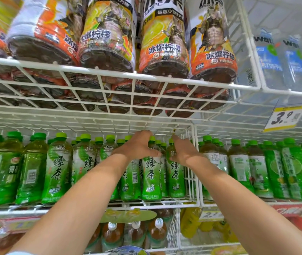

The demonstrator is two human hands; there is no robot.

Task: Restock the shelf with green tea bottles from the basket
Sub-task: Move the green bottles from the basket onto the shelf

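Shop drinks aisle, white wire shelf. Both arms reach in from 6 o'clock. Left hand curled round green tea bottle at centre. Right hand grips second bottle at its 3 o'clock. Placing step, likely. Next: seat both upright, let go. Basket unseen. Iced tea bottles at 12 o'clock.

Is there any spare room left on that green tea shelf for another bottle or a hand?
Hardly. The green-capped plastic tea bottles stand shoulder to shoulder up to the white wire divider. Free: only the low strip between their caps and the white wire rack above.
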